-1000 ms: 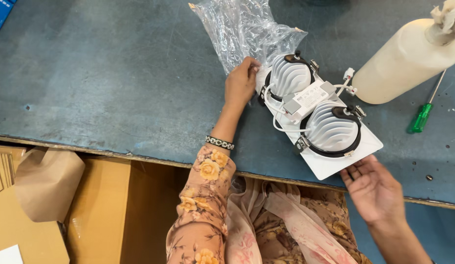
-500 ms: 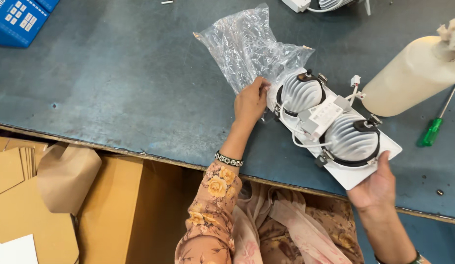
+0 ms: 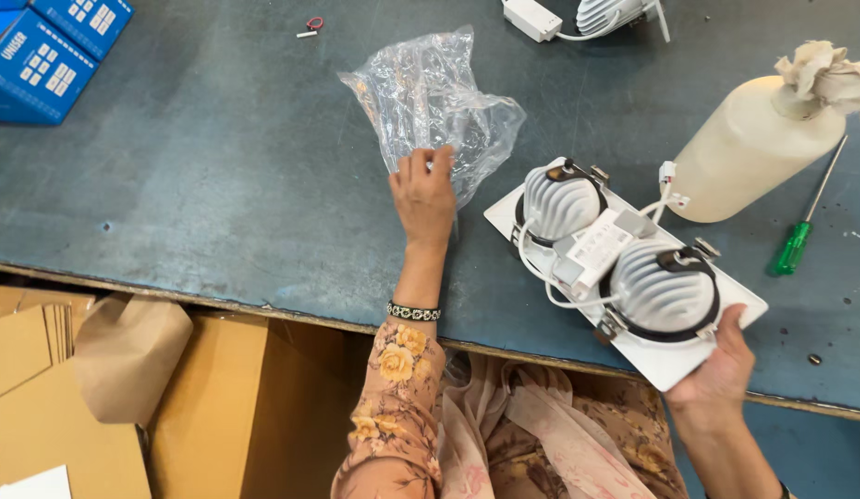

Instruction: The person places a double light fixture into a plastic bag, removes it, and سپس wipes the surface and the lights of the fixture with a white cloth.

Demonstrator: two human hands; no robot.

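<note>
A white twin downlight fixture [image 3: 624, 273] lies face down on the dark blue-grey bench [image 3: 217, 185], showing two ribbed heat sinks and a small driver box with white wires. My right hand [image 3: 716, 365] grips its near right corner at the bench edge. My left hand [image 3: 425, 194] rests on the lower edge of a crumpled clear plastic bag [image 3: 430, 102], fingers pressing on the film. The bag lies just left of the fixture.
A cream plastic bottle [image 3: 758, 152] plugged with a rag lies at the right, a green-handled screwdriver [image 3: 804, 226] beside it. Blue cartons [image 3: 51, 51] sit at the top left. Another lamp and driver [image 3: 587, 14] lie at the top edge. Cardboard boxes [image 3: 125, 397] stand below the bench.
My left hand slid left off the fixture onto the plastic bag. My right hand closed on the fixture's near corner. The view shifted, showing more of the bench's far side.
</note>
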